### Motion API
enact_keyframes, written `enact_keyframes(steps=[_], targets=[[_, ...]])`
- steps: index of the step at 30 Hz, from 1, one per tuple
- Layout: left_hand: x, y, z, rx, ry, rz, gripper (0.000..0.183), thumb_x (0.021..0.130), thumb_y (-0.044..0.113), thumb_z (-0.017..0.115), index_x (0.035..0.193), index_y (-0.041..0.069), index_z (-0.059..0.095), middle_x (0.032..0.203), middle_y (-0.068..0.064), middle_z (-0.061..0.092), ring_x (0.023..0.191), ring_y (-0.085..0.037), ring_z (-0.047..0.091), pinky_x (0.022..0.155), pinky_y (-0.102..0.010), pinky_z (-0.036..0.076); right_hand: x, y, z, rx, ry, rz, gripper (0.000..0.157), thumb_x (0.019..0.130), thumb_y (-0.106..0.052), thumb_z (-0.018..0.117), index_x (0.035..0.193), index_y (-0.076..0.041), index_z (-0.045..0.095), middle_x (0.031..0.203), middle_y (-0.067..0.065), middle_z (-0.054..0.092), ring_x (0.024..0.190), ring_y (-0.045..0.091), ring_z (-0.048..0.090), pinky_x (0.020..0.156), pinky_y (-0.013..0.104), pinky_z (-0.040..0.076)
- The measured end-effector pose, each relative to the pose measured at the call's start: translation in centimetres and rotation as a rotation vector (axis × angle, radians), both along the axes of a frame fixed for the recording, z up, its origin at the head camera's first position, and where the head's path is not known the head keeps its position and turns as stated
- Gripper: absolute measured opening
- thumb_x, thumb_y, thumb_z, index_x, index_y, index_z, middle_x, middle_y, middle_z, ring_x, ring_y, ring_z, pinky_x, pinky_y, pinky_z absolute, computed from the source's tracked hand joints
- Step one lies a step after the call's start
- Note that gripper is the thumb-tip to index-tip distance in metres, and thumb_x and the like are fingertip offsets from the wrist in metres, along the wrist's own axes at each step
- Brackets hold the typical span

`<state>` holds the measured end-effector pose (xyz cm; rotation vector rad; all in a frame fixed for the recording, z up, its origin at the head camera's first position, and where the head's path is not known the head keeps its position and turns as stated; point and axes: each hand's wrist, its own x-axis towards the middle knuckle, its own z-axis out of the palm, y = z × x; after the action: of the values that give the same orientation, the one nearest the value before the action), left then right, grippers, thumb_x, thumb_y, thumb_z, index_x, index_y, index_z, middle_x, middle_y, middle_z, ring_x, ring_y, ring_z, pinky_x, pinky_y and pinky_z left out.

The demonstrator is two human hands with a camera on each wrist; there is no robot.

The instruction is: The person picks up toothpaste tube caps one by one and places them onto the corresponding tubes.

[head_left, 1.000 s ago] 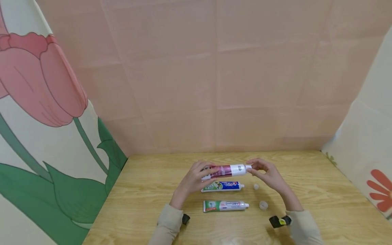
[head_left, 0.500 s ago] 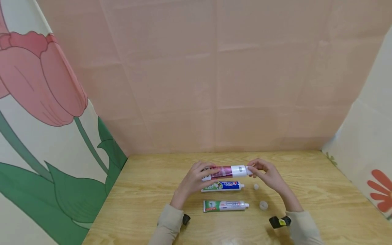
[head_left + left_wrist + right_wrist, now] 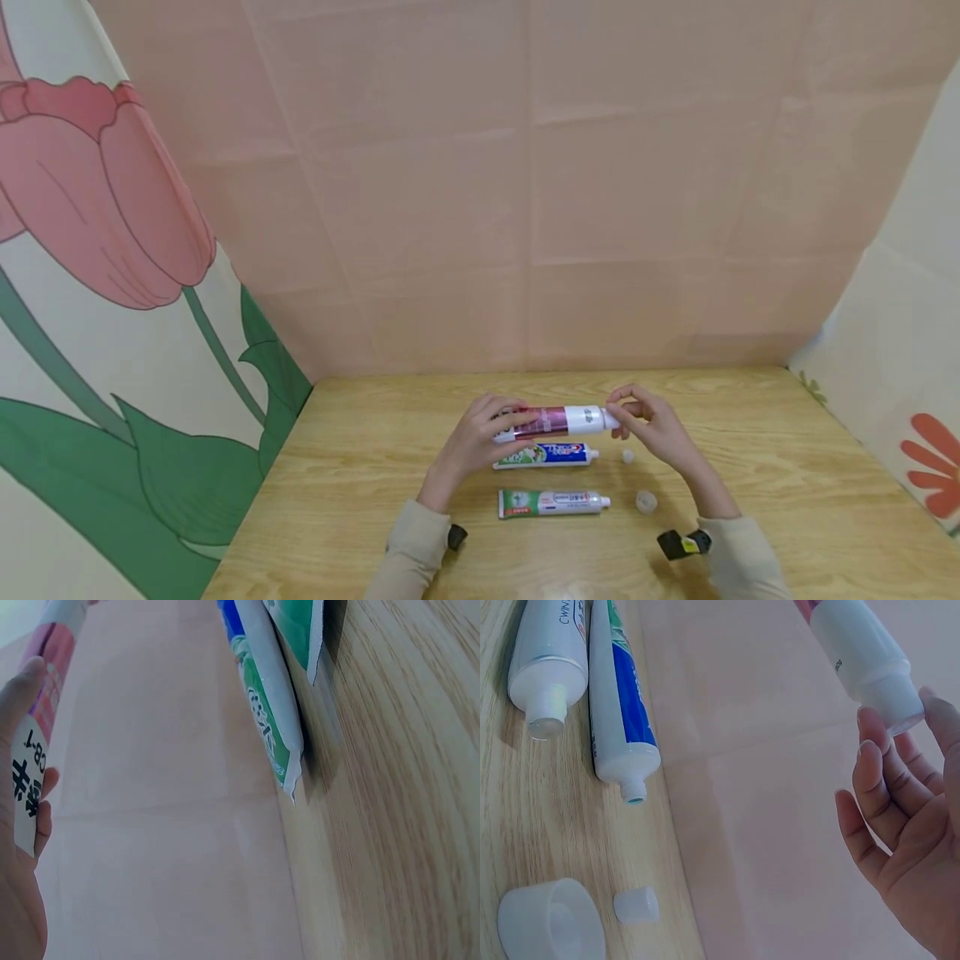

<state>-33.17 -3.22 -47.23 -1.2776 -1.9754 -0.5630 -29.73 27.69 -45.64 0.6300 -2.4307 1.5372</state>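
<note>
My left hand (image 3: 474,433) holds a pink-and-white toothpaste tube (image 3: 551,422) level above the table, fingers over its top and thumb beneath. The left wrist view shows the tube's white end with black print beside the thumb. At the tube's other end, my right hand (image 3: 651,421) pinches the white cap (image 3: 896,703) between thumb and forefinger; the cap sits against the tube's shoulder. Below the held tube lies a blue-and-green toothpaste tube (image 3: 558,454), its nozzle bare. Nearer me rests a green-and-white toothpaste tube (image 3: 555,503), uncapped too.
A small white cap (image 3: 627,457) lies right of the blue-and-green tube. A wider white cap (image 3: 646,502) lies right of the green-and-white one. The wooden table (image 3: 360,467) meets a pink cloth backdrop (image 3: 420,250), with printed flower panels at both sides.
My right fingers have shifted slightly along and around the cap, from its edge to a closer pinch. The left hand and the tubes on the table stay where they were.
</note>
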Motion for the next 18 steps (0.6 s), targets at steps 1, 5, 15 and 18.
enact_keyframes(steps=[1,5,15,18], targets=[[-0.01,-0.01,0.03,0.003,0.005,-0.003,0.047,0.074,0.036,0.076,0.117,0.024,0.063,0.115,0.004,0.059,0.102,-0.008,0.051,0.094,-0.021,0.041,0.02,0.02,0.04,0.005,0.002,0.001,0.014,0.094,-0.012,0.053,0.103,-0.001,0.053,0.069,0.007,0.066,0.057,0.016,0.061,0.054,0.027,0.052],[0.02,-0.01,0.30,0.027,0.004,-0.012,0.046,0.074,0.034,0.077,0.116,0.022,0.064,0.114,0.003,0.059,0.101,-0.009,0.051,0.092,-0.021,0.042,0.12,0.24,0.29,-0.009,0.018,0.036,0.016,0.094,-0.008,0.052,0.107,0.002,0.053,0.079,0.006,0.067,0.063,0.020,0.064,0.059,0.030,0.054],[0.11,-0.08,0.81,0.063,0.012,-0.028,0.047,0.069,0.030,0.081,0.113,0.020,0.066,0.111,0.002,0.060,0.098,-0.010,0.052,0.088,-0.021,0.044,0.62,0.54,1.02,0.011,0.034,0.146,0.038,0.088,-0.002,0.060,0.123,-0.001,0.046,0.083,0.008,0.066,0.074,0.017,0.064,0.068,0.029,0.054],[0.10,-0.08,0.81,0.063,0.009,-0.028,0.045,0.071,0.031,0.079,0.113,0.020,0.066,0.112,0.002,0.060,0.099,-0.010,0.052,0.089,-0.022,0.043,0.72,0.63,0.98,0.039,0.027,0.126,0.044,0.086,-0.005,0.064,0.126,-0.006,0.046,0.089,0.008,0.064,0.079,0.018,0.063,0.070,0.026,0.053]])
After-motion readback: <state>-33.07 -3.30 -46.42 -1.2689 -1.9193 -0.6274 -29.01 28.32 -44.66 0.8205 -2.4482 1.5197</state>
